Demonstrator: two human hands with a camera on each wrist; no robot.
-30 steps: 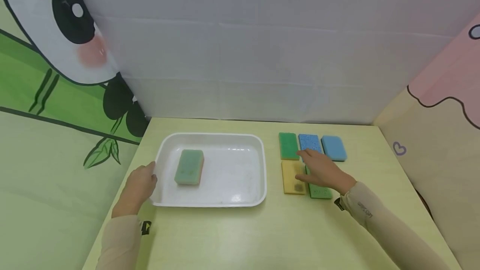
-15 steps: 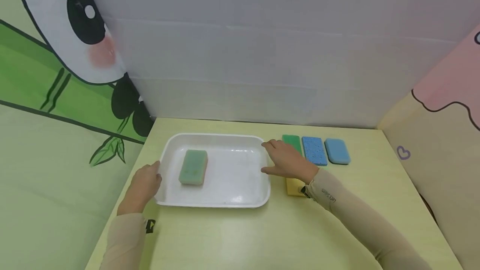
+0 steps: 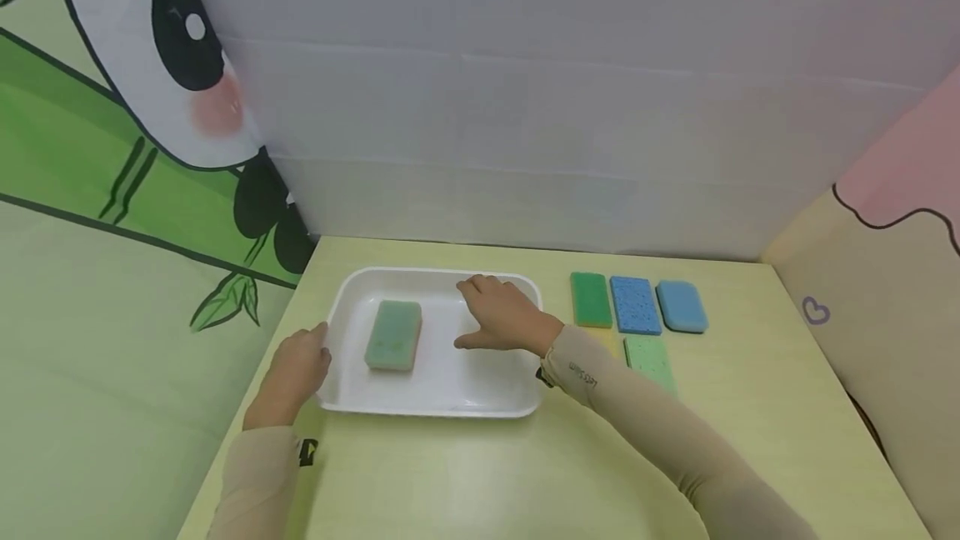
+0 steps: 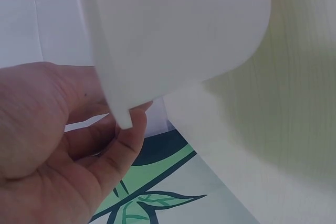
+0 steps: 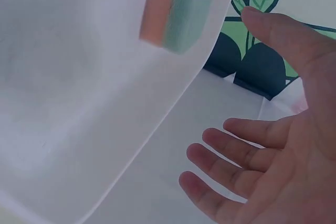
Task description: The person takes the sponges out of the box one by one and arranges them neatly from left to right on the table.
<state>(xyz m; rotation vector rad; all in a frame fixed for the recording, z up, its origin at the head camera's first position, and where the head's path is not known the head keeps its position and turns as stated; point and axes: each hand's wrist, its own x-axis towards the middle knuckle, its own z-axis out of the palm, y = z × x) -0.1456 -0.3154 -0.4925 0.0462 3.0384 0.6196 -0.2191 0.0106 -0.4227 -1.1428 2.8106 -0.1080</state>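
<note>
A white rectangular tray (image 3: 450, 398) lies on the table. My left hand (image 3: 294, 369) pinches its left rim, with the fingertips curled under the edge in the left wrist view. On the left part of the tray floor rests a two-layer sponge (image 3: 393, 336), pale green above and orange beneath, as the right wrist view shows. Over the tray's right half reaches my right hand (image 3: 506, 315), thumb and fingers spread apart and holding nothing. The sponge is a short way left of its fingertips.
Right of the tray lie a green sponge (image 3: 591, 300), a speckled blue sponge (image 3: 635, 305) and a plain blue sponge (image 3: 682, 306) in a row. Nearer are a light green sponge (image 3: 651, 361) and a yellow sponge (image 3: 604, 342), both partly hidden by my right sleeve. A wall stands behind.
My right hand has moved left from above the sponges at the right to over the tray. The left hand keeps its hold on the rim. The view has shifted slightly.
</note>
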